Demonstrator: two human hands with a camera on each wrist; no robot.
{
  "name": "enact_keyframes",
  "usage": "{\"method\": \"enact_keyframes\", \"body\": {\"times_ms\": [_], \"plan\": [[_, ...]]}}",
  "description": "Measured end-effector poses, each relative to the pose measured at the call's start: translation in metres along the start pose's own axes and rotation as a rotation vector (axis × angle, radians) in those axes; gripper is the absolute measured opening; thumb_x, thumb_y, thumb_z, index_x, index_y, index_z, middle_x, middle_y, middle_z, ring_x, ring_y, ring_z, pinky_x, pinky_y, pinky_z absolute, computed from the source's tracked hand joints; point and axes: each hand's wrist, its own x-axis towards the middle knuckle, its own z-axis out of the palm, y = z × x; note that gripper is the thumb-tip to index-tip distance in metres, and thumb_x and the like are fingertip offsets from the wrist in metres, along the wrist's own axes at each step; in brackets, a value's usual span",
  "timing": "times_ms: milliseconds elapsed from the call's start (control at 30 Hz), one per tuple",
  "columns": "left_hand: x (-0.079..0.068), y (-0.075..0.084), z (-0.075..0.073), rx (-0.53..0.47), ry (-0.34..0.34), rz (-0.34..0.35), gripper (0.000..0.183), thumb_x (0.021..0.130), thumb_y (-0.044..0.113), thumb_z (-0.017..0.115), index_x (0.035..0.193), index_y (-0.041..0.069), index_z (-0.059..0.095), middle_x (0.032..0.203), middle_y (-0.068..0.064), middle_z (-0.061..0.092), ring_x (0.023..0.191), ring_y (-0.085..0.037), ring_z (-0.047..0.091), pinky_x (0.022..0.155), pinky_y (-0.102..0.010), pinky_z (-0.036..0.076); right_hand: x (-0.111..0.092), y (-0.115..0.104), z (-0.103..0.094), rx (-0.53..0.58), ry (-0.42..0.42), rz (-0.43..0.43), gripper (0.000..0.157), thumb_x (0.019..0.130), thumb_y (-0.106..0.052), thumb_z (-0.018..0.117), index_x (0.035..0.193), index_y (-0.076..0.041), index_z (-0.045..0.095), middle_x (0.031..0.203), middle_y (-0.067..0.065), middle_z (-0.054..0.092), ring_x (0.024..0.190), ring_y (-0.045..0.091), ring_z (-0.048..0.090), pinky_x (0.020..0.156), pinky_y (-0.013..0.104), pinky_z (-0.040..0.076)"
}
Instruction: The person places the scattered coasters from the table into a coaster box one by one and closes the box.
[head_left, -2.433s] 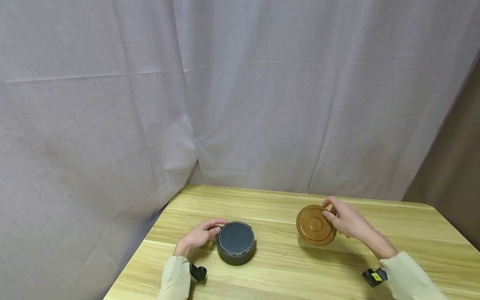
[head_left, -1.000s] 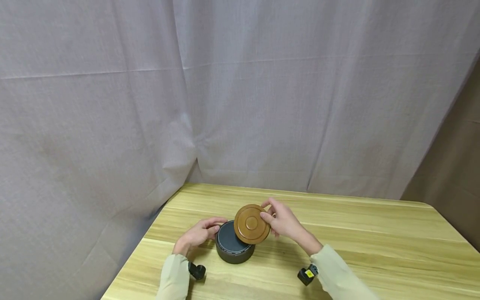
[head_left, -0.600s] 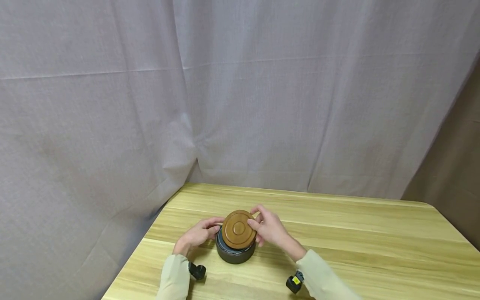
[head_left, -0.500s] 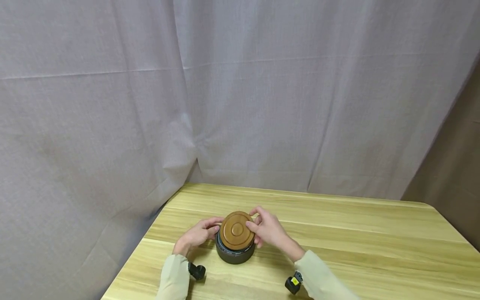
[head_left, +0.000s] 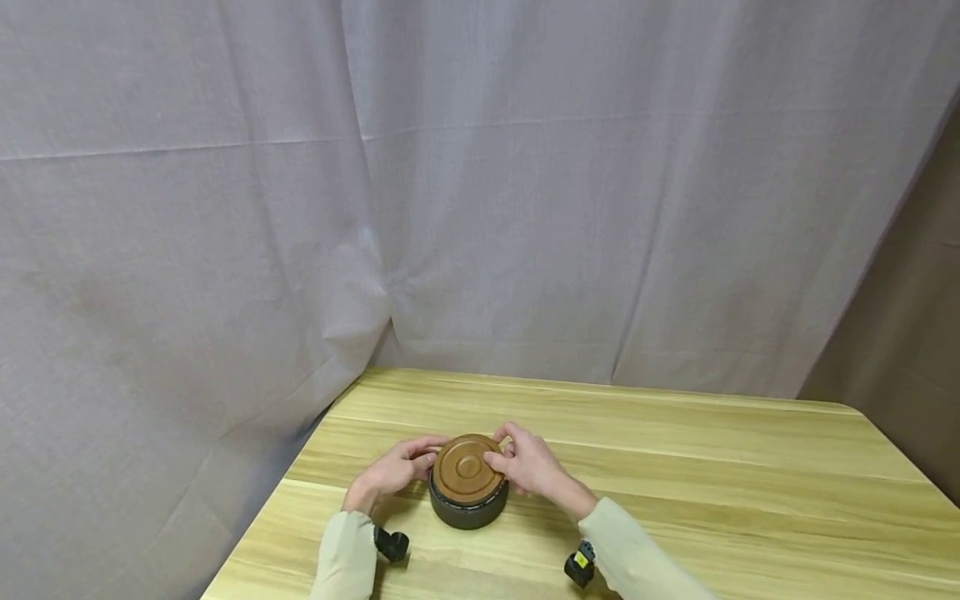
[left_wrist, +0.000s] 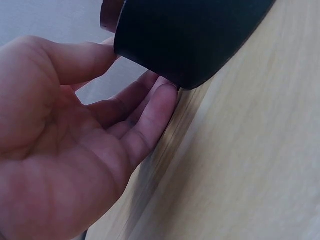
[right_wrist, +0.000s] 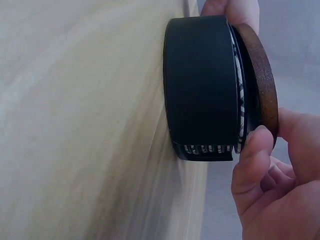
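Observation:
A round black box-like holder [head_left: 467, 516] stands on the wooden table, its side wrapped in a dark band. The right wrist view shows a loose band end and a patterned strip along its top edge. Over its top lies a brown round wooden disc [head_left: 467, 471] with carved rings, slightly tilted, a gap showing at its right edge [right_wrist: 265, 85]. My right hand [head_left: 534, 467] pinches the disc's right edge, thumb on top. My left hand [head_left: 393, 471] rests against the holder's left side, thumb at the wall and fingertips near the base.
The pale wooden table [head_left: 712, 492] extends to the right of both hands. Grey curtains [head_left: 525, 208] hang behind it and along the left, with a brown curtain [head_left: 892, 333] at the far right. A small black camera sits on each wrist.
My right hand has carried the wooden disc leftward from the right of the table, then lowered it onto the black holder's top. The left hand has stayed in place.

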Motion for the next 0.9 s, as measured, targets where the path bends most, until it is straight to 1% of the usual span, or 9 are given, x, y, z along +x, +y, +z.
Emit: {"method": "enact_keyframes", "body": {"times_ms": [167,333,467,567,700,833,900], "plan": [[-0.0014,0.0000,-0.0007,-0.007,0.000,-0.005,0.040,0.104,0.005,0.040,0.143,0.006,0.048,0.132,-0.022,0.058,0.106,-0.020,0.065,0.093,-0.035,0.055,0.0034,0.0011,0.0014,-0.010,0.006,-0.006,0.023,0.092,-0.023,0.068,0.105,-0.009,0.056,0.055,-0.006,0.047,0.035,0.005,0.040,0.035,0.018,0.032],[-0.0026,-0.0007,-0.0023,-0.004,0.002,0.004,0.040,0.104,0.006,0.041,0.144,0.003,0.046,0.132,-0.025,0.057,0.106,-0.020,0.065,0.092,-0.036,0.056,0.0071,-0.0003,0.0037,-0.074,-0.003,-0.009,0.023,0.093,-0.027,0.067,0.105,-0.011,0.056,0.056,-0.007,0.048,0.038,0.006,0.041,0.037,0.018,0.032],[-0.0023,-0.0027,-0.0026,-0.009,-0.002,0.011,0.040,0.104,0.006,0.040,0.144,0.001,0.046,0.133,-0.025,0.057,0.106,-0.019,0.065,0.092,-0.036,0.056,0.0065,-0.0010,0.0049,-0.134,-0.011,-0.036,0.024,0.094,-0.029,0.066,0.105,-0.011,0.056,0.055,-0.007,0.047,0.041,0.007,0.041,0.039,0.020,0.030],[-0.0011,-0.0045,-0.0030,-0.011,0.000,0.014,0.040,0.104,0.006,0.040,0.143,0.001,0.047,0.132,-0.025,0.057,0.105,-0.018,0.065,0.091,-0.035,0.056,0.0057,0.0000,0.0056,-0.188,-0.001,-0.059,0.025,0.093,-0.030,0.066,0.105,-0.010,0.058,0.055,-0.008,0.046,0.044,0.007,0.040,0.041,0.021,0.029],[-0.0001,-0.0049,-0.0038,-0.002,0.010,0.009,0.040,0.103,0.006,0.041,0.142,0.003,0.049,0.131,-0.022,0.059,0.103,-0.017,0.064,0.089,-0.033,0.056,0.0054,0.0011,0.0060,-0.219,0.020,-0.068,0.024,0.092,-0.029,0.067,0.104,-0.009,0.060,0.053,-0.009,0.044,0.046,0.006,0.037,0.042,0.021,0.028],[0.0002,-0.0044,-0.0034,0.007,0.020,0.005,0.039,0.103,0.006,0.042,0.141,0.005,0.050,0.131,-0.021,0.059,0.102,-0.018,0.065,0.088,-0.033,0.056,0.0048,0.0030,0.0049,-0.164,-0.003,-0.051,0.025,0.093,-0.030,0.067,0.105,-0.009,0.060,0.051,-0.010,0.044,0.040,0.005,0.038,0.039,0.018,0.029],[0.0006,-0.0043,-0.0031,0.004,0.019,0.010,0.039,0.103,0.005,0.042,0.141,0.003,0.050,0.130,-0.022,0.059,0.102,-0.018,0.065,0.087,-0.033,0.056,0.0042,0.0045,0.0033,-0.094,-0.035,-0.032,0.026,0.095,-0.030,0.065,0.107,-0.009,0.059,0.051,-0.008,0.045,0.039,0.005,0.039,0.037,0.018,0.030]]}}
